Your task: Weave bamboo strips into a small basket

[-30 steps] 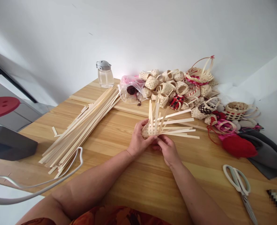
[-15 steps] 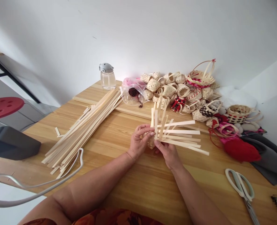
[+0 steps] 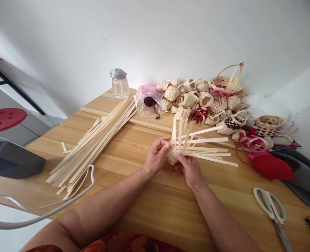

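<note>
Head view: one weave [image 3: 172,155], held over the table [image 3: 123,157], between the baskets [image 3: 172,93] and the person, right of the bundle [image 3: 94,150]. Left hand [image 3: 157,155]: thumb and fingers pinching its left edge. Right hand [image 3: 190,168]: thumb and fingers pinching its lower right side. Changed from half a second ago: more of the woven face shows, previously largely behind the left fingers. Orientation: one corner toward the person; short strips [image 3: 180,133] pointing away, toward the baskets; long strips [image 3: 212,140] fanning right, long axis roughly left to right.
</note>
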`<state>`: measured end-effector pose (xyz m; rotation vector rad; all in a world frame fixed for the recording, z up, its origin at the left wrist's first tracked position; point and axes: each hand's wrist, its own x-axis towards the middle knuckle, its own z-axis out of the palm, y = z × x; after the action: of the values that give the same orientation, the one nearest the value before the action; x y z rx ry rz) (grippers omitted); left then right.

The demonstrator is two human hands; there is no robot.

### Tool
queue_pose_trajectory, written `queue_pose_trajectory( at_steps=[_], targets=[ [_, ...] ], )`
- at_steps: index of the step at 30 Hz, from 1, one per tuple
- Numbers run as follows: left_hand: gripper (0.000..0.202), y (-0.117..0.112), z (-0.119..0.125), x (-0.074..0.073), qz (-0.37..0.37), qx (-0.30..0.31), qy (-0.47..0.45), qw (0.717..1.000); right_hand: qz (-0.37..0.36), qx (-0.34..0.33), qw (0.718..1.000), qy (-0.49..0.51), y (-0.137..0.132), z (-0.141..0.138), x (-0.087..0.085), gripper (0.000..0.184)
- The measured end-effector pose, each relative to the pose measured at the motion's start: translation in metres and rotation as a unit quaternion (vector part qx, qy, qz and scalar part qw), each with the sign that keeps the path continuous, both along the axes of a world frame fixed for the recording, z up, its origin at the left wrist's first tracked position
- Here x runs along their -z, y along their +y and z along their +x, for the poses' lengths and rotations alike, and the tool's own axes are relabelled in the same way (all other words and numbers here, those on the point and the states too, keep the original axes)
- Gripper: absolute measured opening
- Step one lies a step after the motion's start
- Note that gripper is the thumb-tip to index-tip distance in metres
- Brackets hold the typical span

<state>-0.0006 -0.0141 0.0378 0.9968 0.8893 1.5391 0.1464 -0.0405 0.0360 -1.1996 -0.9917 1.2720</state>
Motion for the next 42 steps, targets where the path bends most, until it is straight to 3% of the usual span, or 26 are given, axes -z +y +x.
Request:
queue_pose_trajectory(
  at_steps=[5,10,13,16,20,24,27,31,42],
  targets=[
    [0.034,0.013,-0.006,0.010,-0.071,-0.060,-0.061,0.994,-0.022,-0.017,0.998,0.065,0.003,0.008,0.002,0.040],
    [0.049,0.020,-0.008,0.017,-0.112,-0.059,-0.093,0.988,-0.010,-0.046,0.995,0.087,0.003,0.011,0.001,0.039],
    [0.035,0.018,-0.008,0.014,-0.088,-0.042,-0.094,0.991,-0.007,-0.053,0.994,0.098,0.003,0.012,0.001,0.038],
    [0.053,0.016,-0.008,0.013,-0.076,-0.018,-0.098,0.992,-0.009,-0.052,0.992,0.110,0.002,0.013,0.000,0.039],
    [0.040,0.017,-0.008,0.016,-0.089,-0.003,-0.065,0.994,-0.005,-0.059,0.991,0.122,0.003,0.013,0.000,0.038],
    [0.048,0.017,-0.008,0.017,-0.082,-0.002,-0.049,0.995,0.001,-0.055,0.991,0.123,0.004,0.014,0.000,0.039],
    [0.034,0.017,-0.009,0.015,-0.068,-0.011,-0.054,0.996,0.011,-0.045,0.993,0.108,0.004,0.014,0.000,0.041],
    [0.060,0.016,-0.009,0.012,-0.047,-0.013,-0.069,0.996,0.022,-0.041,0.995,0.088,0.004,0.015,0.000,0.047],
    [0.061,0.013,-0.006,0.015,-0.017,-0.018,-0.038,0.999,0.014,-0.058,0.994,0.087,0.004,0.016,0.005,0.038]
  ],
)
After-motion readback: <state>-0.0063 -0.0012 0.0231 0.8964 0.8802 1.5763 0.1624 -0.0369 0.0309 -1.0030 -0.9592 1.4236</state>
